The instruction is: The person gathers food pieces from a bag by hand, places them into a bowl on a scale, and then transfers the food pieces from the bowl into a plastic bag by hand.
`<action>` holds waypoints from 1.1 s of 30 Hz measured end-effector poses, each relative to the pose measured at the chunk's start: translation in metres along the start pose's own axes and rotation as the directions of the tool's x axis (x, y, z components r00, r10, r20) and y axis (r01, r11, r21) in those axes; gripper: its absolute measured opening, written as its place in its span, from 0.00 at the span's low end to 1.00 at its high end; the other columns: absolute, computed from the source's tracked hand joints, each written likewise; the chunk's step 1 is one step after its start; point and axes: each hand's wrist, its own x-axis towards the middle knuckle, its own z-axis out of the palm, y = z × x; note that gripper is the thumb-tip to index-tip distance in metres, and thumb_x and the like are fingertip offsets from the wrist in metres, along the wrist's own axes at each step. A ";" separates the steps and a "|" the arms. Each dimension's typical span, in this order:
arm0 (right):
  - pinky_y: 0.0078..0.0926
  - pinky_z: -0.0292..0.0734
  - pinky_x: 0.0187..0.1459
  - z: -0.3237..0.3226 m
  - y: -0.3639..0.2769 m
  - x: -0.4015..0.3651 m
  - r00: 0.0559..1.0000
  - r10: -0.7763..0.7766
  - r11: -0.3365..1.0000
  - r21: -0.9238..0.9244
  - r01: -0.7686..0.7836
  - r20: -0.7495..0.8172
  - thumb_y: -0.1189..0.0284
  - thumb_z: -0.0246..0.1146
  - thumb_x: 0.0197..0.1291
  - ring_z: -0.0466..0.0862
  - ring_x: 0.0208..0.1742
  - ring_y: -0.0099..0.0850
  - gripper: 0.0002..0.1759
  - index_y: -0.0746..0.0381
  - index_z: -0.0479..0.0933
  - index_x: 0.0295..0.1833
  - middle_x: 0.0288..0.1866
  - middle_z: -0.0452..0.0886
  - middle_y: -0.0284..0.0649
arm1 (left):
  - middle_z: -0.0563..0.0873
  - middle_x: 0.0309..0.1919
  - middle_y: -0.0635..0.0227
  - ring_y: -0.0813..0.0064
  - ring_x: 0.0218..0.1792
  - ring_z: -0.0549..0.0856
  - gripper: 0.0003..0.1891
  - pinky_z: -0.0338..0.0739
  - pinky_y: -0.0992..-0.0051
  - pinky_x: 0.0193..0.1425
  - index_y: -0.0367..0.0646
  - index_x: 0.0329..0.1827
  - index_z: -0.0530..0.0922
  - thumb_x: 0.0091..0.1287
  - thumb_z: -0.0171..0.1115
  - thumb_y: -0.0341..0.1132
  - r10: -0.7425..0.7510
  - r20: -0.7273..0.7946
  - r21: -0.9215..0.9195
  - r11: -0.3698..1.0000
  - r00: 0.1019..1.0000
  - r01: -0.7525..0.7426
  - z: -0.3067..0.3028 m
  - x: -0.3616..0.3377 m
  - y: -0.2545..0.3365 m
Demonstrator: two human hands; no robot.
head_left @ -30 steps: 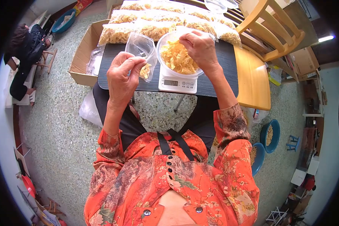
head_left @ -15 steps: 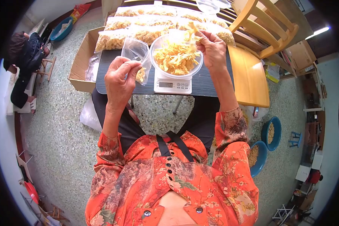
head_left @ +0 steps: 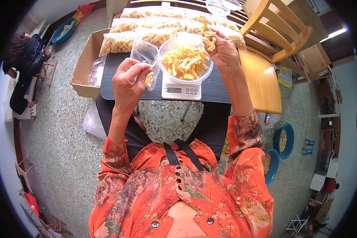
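Observation:
My left hand (head_left: 130, 82) pinches the edge of a clear plastic bag (head_left: 144, 51), which has a few yellow dried strips (head_left: 148, 80) in it. To its right, a clear round tub (head_left: 164, 71) filled with pale yellow dried strips (head_left: 186, 61) rests on a white kitchen scale (head_left: 181, 91). My right hand (head_left: 225, 51) is raised at the tub's right rim, its fingers closed on a small bunch of dried strips (head_left: 209, 41). The numbers on the scale's display are too faint to read.
Filled clear bags (head_left: 158, 36) lie in rows across the back of the dark table (head_left: 119, 79). A cardboard box (head_left: 83, 75) stands left, a wooden chair (head_left: 261, 83) right. Blue basins (head_left: 285, 144) sit on the floor at right. Another person (head_left: 25, 67) is at far left.
My right hand has shifted slightly right, from over the tub to its rim, with the strips in its fingers. My left hand keeps its hold on the bag, almost still.

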 end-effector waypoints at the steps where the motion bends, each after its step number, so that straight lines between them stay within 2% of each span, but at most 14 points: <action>1: 0.19 0.86 0.36 0.006 0.001 0.001 0.997 -0.038 0.999 -0.035 0.035 -0.072 0.79 0.67 0.69 0.89 0.35 0.26 0.08 0.70 0.83 0.51 0.42 0.88 0.42 | 0.84 0.31 0.64 0.67 0.34 0.84 0.05 0.78 0.70 0.38 0.38 0.38 0.88 0.61 0.73 0.24 -0.003 0.002 -0.004 1.000 1.000 0.003 0.000 0.000 0.000; 6: 0.14 0.80 0.28 0.034 0.011 0.003 0.949 -0.305 0.918 -0.290 0.270 -0.082 0.73 0.76 0.62 0.83 0.26 0.18 0.12 0.69 0.85 0.45 0.31 0.86 0.37 | 0.83 0.32 0.66 0.71 0.33 0.84 0.05 0.78 0.73 0.37 0.39 0.39 0.89 0.61 0.73 0.23 0.030 0.017 0.004 1.000 0.999 -0.030 0.002 0.001 0.000; 11: 0.14 0.78 0.27 0.080 0.028 -0.007 0.894 -0.447 0.822 -0.415 0.390 -0.044 0.73 0.74 0.64 0.81 0.25 0.17 0.10 0.69 0.85 0.45 0.30 0.86 0.34 | 0.84 0.33 0.67 0.74 0.34 0.84 0.07 0.78 0.75 0.37 0.39 0.40 0.89 0.61 0.73 0.21 0.061 0.044 0.004 0.998 0.997 -0.061 0.004 0.001 -0.003; 15: 0.19 0.78 0.31 0.100 0.060 -0.012 0.788 -0.611 0.579 -0.635 0.511 0.078 0.72 0.74 0.64 0.81 0.28 0.17 0.09 0.68 0.85 0.43 0.31 0.86 0.35 | 0.83 0.32 0.67 0.74 0.34 0.83 0.07 0.78 0.75 0.37 0.39 0.40 0.89 0.60 0.74 0.22 0.070 -0.004 -0.009 0.998 0.998 -0.070 0.005 0.001 0.000; 17: 0.22 0.78 0.31 0.099 0.074 -0.017 0.664 -0.689 0.288 -0.731 0.619 0.291 0.74 0.74 0.61 0.82 0.27 0.23 0.07 0.65 0.85 0.42 0.31 0.85 0.38 | 0.83 0.32 0.67 0.74 0.34 0.83 0.07 0.78 0.75 0.37 0.40 0.39 0.89 0.59 0.74 0.22 0.074 -0.016 -0.006 0.997 0.997 -0.074 0.005 0.000 -0.002; 19: 0.29 0.80 0.33 0.094 0.077 -0.023 0.616 -0.648 0.195 -0.685 0.702 0.447 0.78 0.73 0.58 0.85 0.29 0.35 0.05 0.63 0.85 0.39 0.31 0.84 0.43 | 0.83 0.32 0.67 0.74 0.34 0.83 0.07 0.77 0.75 0.37 0.40 0.40 0.89 0.59 0.75 0.22 0.054 -0.054 0.014 0.998 0.997 -0.053 0.003 -0.001 -0.002; 22: 0.23 0.81 0.34 0.088 0.074 -0.031 0.633 -0.544 0.091 -0.712 0.696 0.550 0.77 0.72 0.61 0.85 0.29 0.28 0.04 0.64 0.87 0.41 0.34 0.86 0.40 | 0.82 0.31 0.67 0.73 0.33 0.83 0.07 0.77 0.74 0.37 0.39 0.40 0.89 0.58 0.75 0.22 0.070 -0.092 0.051 0.997 0.993 -0.065 0.001 -0.003 -0.005; 25: 0.28 0.83 0.40 0.088 0.059 -0.037 0.667 -0.349 -0.060 -0.726 0.685 0.658 0.82 0.69 0.59 0.87 0.36 0.35 0.06 0.63 0.87 0.41 0.38 0.87 0.40 | 0.82 0.29 0.66 0.66 0.34 0.84 0.07 0.79 0.68 0.38 0.42 0.36 0.89 0.55 0.75 0.24 0.072 -0.153 0.018 0.997 0.986 -0.070 0.003 -0.004 -0.009; 27: 0.36 0.83 0.49 0.090 0.049 -0.037 0.577 -0.108 -0.232 -0.585 0.777 0.809 0.85 0.65 0.55 0.86 0.47 0.41 0.12 0.62 0.87 0.43 0.44 0.89 0.39 | 0.82 0.30 0.66 0.67 0.34 0.84 0.07 0.78 0.69 0.38 0.41 0.37 0.89 0.56 0.75 0.24 0.055 -0.144 0.021 0.998 0.988 -0.052 0.001 -0.006 -0.009; 28: 0.38 0.81 0.57 0.093 0.047 -0.039 0.593 -0.068 -0.219 -0.592 0.776 0.803 0.87 0.63 0.52 0.84 0.56 0.43 0.17 0.61 0.87 0.46 0.48 0.89 0.39 | 0.82 0.30 0.66 0.68 0.34 0.84 0.07 0.78 0.70 0.37 0.41 0.37 0.89 0.56 0.75 0.24 0.043 -0.138 0.026 0.999 0.989 -0.039 0.001 -0.006 -0.008; 29: 0.38 0.81 0.57 0.094 0.044 -0.039 0.596 -0.069 -0.220 -0.595 0.773 0.800 0.87 0.63 0.52 0.84 0.56 0.43 0.17 0.61 0.87 0.46 0.48 0.89 0.39 | 0.82 0.30 0.66 0.68 0.34 0.84 0.07 0.78 0.70 0.37 0.41 0.37 0.89 0.56 0.75 0.24 0.043 -0.135 0.023 0.999 0.990 -0.041 0.000 -0.005 -0.009; 31: 0.35 0.82 0.56 0.092 0.037 -0.035 0.558 -0.231 -0.092 -0.588 0.803 0.797 0.86 0.64 0.56 0.85 0.54 0.45 0.17 0.60 0.87 0.49 0.50 0.89 0.41 | 0.82 0.30 0.66 0.70 0.33 0.84 0.06 0.78 0.71 0.36 0.40 0.37 0.89 0.57 0.75 0.24 0.025 -0.146 0.000 1.000 0.989 -0.026 -0.001 -0.006 -0.011; 32: 0.28 0.83 0.52 0.084 0.030 -0.029 0.546 -0.346 0.033 -0.571 0.820 0.763 0.85 0.64 0.62 0.88 0.48 0.40 0.16 0.59 0.87 0.52 0.50 0.89 0.41 | 0.82 0.32 0.66 0.71 0.34 0.84 0.06 0.78 0.72 0.37 0.40 0.38 0.89 0.58 0.75 0.23 -0.002 -0.153 -0.016 1.000 0.988 0.000 -0.002 -0.006 -0.012; 33: 0.22 0.83 0.45 0.072 0.023 -0.029 0.652 -0.411 0.098 -0.680 0.726 0.637 0.82 0.64 0.67 0.89 0.42 0.32 0.12 0.61 0.87 0.52 0.48 0.89 0.40 | 0.83 0.33 0.66 0.72 0.34 0.84 0.06 0.78 0.72 0.38 0.40 0.38 0.89 0.58 0.75 0.23 0.029 -0.159 0.006 1.000 0.987 -0.028 -0.006 -0.005 -0.013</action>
